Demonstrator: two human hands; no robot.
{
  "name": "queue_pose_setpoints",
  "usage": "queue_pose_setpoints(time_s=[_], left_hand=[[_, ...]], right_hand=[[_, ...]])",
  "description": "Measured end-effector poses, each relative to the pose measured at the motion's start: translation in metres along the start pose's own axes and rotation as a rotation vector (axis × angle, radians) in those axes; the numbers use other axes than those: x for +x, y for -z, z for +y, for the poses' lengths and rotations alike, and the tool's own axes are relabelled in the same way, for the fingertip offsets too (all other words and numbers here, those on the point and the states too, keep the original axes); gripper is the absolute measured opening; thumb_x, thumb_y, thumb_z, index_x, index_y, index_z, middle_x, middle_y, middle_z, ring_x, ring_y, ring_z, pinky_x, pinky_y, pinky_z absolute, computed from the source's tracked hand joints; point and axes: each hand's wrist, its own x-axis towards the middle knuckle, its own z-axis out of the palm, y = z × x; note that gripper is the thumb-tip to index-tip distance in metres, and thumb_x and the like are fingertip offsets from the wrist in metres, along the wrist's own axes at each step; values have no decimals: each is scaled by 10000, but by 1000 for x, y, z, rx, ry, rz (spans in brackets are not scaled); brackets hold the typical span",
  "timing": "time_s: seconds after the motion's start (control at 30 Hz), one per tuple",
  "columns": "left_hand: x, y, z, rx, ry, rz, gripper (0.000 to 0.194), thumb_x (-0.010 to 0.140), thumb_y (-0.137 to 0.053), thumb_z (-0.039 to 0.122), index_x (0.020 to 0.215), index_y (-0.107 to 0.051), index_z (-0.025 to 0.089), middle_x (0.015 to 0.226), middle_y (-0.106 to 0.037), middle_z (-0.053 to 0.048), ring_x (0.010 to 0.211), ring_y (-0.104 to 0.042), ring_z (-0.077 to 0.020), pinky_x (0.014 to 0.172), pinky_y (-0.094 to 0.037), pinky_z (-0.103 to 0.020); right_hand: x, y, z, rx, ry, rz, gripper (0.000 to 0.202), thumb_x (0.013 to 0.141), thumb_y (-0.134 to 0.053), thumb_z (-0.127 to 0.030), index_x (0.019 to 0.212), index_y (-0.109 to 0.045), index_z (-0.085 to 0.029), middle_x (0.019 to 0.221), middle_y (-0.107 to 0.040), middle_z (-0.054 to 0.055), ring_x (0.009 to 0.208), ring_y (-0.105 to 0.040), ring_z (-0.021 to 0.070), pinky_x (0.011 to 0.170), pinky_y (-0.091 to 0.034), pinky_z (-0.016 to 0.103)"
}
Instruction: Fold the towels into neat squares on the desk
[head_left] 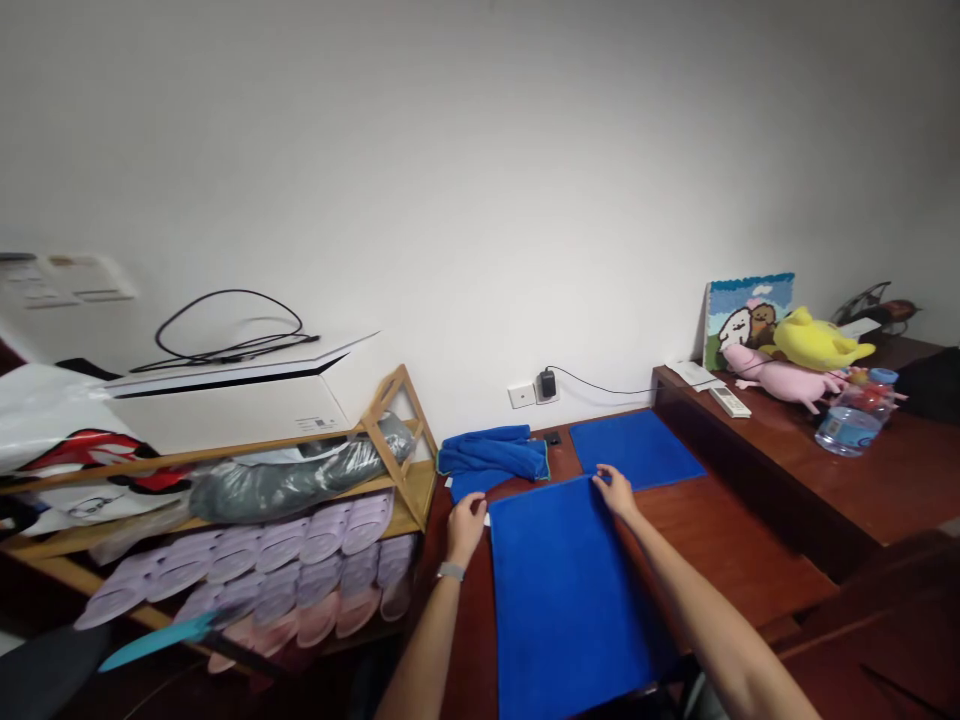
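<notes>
Forearms (pixel 701 612) flank a blue cloth (pixel 566 600), left hand (pixel 465 528) and right hand (pixel 615 492) pinching far corners in their fingers, open tabletop (pixel 739 550) rightward.

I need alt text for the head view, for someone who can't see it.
A person's left hand and right hand are at the far corners of a blue cloth spread over a reddish-brown desk. Behind it lie a rumpled blue bundle and a second blue cloth; a wooden rack with lavender slippers stands at left.

Rack (pixel 393 470) left, overhead seemingly free
</notes>
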Motion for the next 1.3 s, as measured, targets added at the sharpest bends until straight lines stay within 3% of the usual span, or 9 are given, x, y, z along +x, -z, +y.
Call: queue_pose_setpoints(time_s=[0.17, 0.3, 0.43, 0.63, 0.77, 0.9, 1.0, 1.1, 1.3], left_hand=[[-45, -55, -45, 212, -92, -56, 225, 917, -605, 356, 942, -790, 230, 1286, -750, -133, 1365, -587, -339, 1224, -360, -551], [-74, -102, -65, 571, -410, -304, 423, 1062, -404, 361, 1357, -684, 246, 1575, -555, -77, 1497, -452, -260, 1259, -327, -513], [-78, -123, -77, 780, -435, -440, 511, 1079, -391, 458, 1567, -472, 329, 1661, -436, -54, 1545, -370, -282, 1250, -326, -544], [-97, -104, -81, 941, -236, -423, 541, 1076, -374, 502, 1600, -402, 371, 1691, -377, -46, 1551, -352, -312, 1244, -309, -541], [-133, -82, -71, 1102, -104, -295, 575, 1052, -388, 515, 1558, -505, 269, 1571, -543, -155, 1419, -513, -400, 1125, -417, -579], [-136, -74, -52, 1086, -213, -233, 597, 1077, -288, 476, 1381, -686, 152, 1364, -692, -208, 1282, -610, -375, 1106, -429, -540], [-111, -83, -45, 960, -410, -315, 542, 1085, -295, 418, 1462, -615, 195, 1554, -564, -140, 1462, -468, -308, 1218, -337, -484], [-89, -90, -54, 907, -417, -456, 547, 1083, -319, 477, 1562, -493, 279, 1663, -435, -67, 1536, -379, -278, 1253, -298, -487], [-111, -71, -82, 988, -155, -388, 571, 1074, -325, 497, 1602, -420, 302, 1673, -404, -81, 1539, -377, -298, 1232, -324, -495]], right_hand=[[-45, -50, 56, -136, 83, -27, 448, 895, -559, -448, 1212, -739, -187, 1387, -672, 165, 1333, -602, 323, 1181, -428, 518], [-80, -63, 96, -530, 210, -196, 617, 1020, -343, -438, 1515, -550, -133, 1618, -472, 144, 1521, -401, 296, 1276, -285, 509], [-90, -66, 107, -804, 171, -319, 676, 1060, -264, -491, 1625, -366, -133, 1702, -294, 107, 1596, -221, 256, 1312, -160, 486], [-70, -66, 93, -818, 295, -491, 688, 1079, -184, -523, 1653, -278, -154, 1723, -221, 77, 1610, -155, 224, 1314, -127, 443], [-56, -71, 69, -785, 428, -597, 619, 1075, -261, -451, 1634, -349, -202, 1710, -286, 53, 1602, -200, 237, 1312, -137, 453], [-96, -73, 61, -836, 321, -309, 606, 1063, -257, -361, 1625, -379, -170, 1717, -269, 68, 1607, -184, 266, 1315, -114, 474], [-147, -61, 82, -886, 130, -138, 653, 1064, -220, -445, 1632, -362, -153, 1717, -261, 82, 1607, -182, 294, 1312, -105, 506], [-173, -43, 106, -928, -33, -138, 755, 1051, -221, -539, 1637, -302, -71, 1715, -236, 137, 1606, -171, 321, 1312, -97, 519], [-121, -19, 100, -904, 134, -390, 752, 1051, -181, -586, 1654, -270, -145, 1733, -187, 83, 1614, -143, 241, 1316, -80, 441]])
